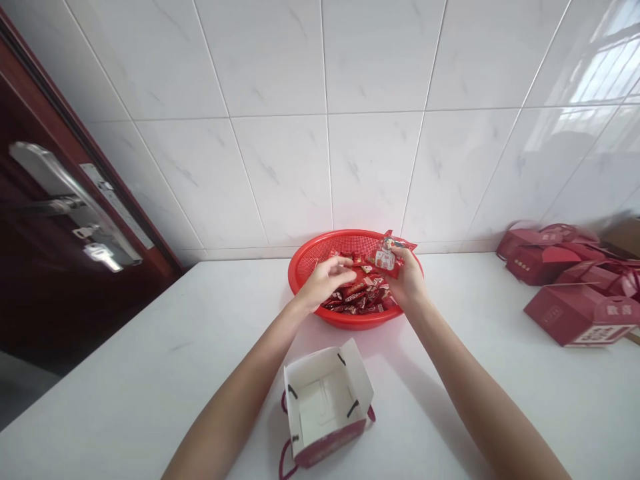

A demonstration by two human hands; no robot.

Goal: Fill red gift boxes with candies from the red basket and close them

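A red plastic basket (357, 321) stands against the tiled wall, with many small red wrapped packets (357, 298) inside. Above its right side, my right hand (406, 273) is closed on red packets (386, 259), one with a pale label. My left hand (327, 281) reaches over the basket's left part, its fingers bent over the packets; whether it grips one is hard to make out. Nearer to me sits an open box (325, 400), white inside and dark red outside, with dark red cord handles. No packets show in the box.
Several folded red gift boxes (565, 313) are grouped on the white table (200, 347) at the right, by the wall. A brown box (623, 237) shows behind them. At the left is a dark red door (30, 267) with a metal handle and keys.
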